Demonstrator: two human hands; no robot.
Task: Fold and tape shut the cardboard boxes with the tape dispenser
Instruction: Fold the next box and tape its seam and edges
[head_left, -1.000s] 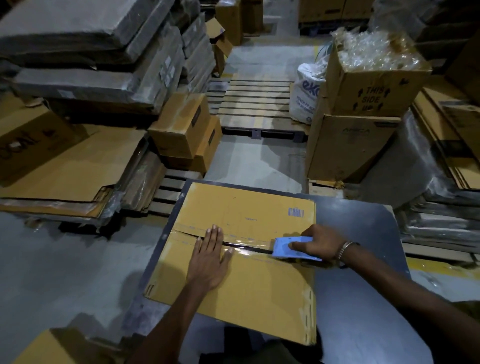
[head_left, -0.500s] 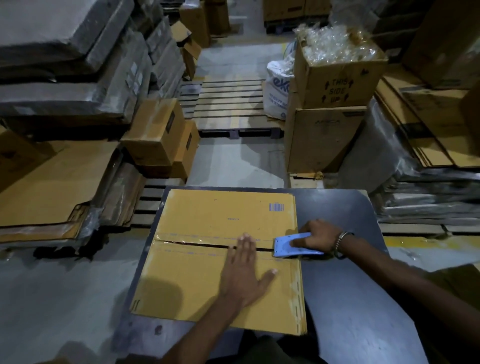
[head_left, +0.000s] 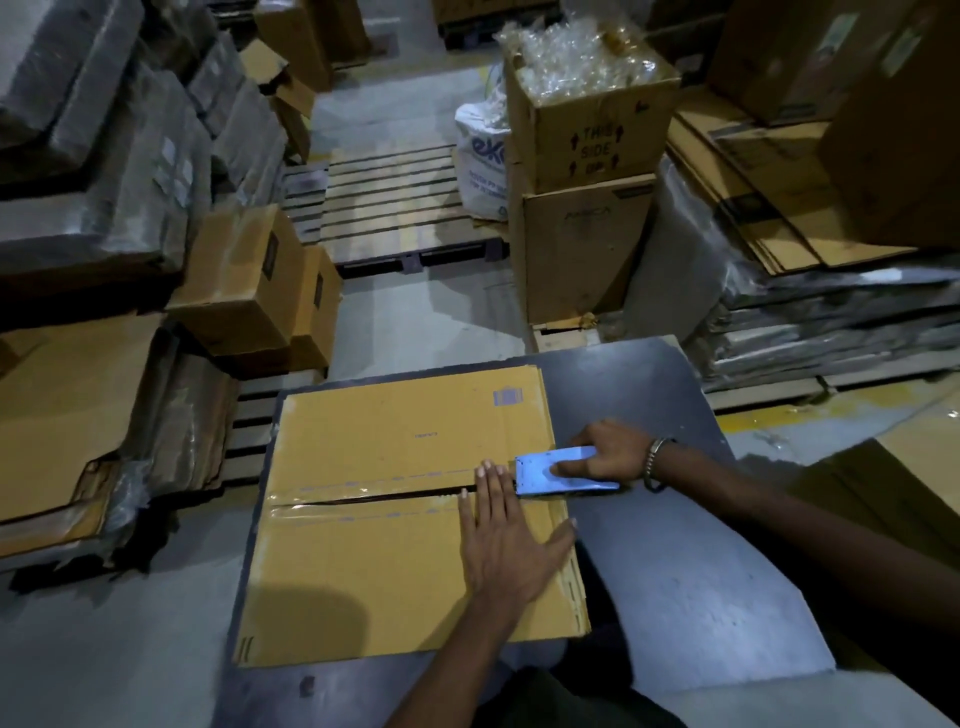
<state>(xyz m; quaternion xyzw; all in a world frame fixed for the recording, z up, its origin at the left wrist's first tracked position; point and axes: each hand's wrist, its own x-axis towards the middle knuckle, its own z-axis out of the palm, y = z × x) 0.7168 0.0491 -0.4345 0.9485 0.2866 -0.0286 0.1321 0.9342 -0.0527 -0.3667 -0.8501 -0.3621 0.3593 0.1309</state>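
Box flat on desk, lower centre, seam taped at left. Left hand, fingers flat, slid right along seam since earlier. Right hand grips blue dispenser at box's right edge, unmoved. Upper right: open carton holding clear plastic, marked "THIS SIDE UP".

Ahead of me a bare wooden pallet lies on the concrete floor. To its right a white sack leans against two stacked cartons; the upper carton brims with clear plastic. On my left sit grey wrapped bundles and flattened cardboard sheets.
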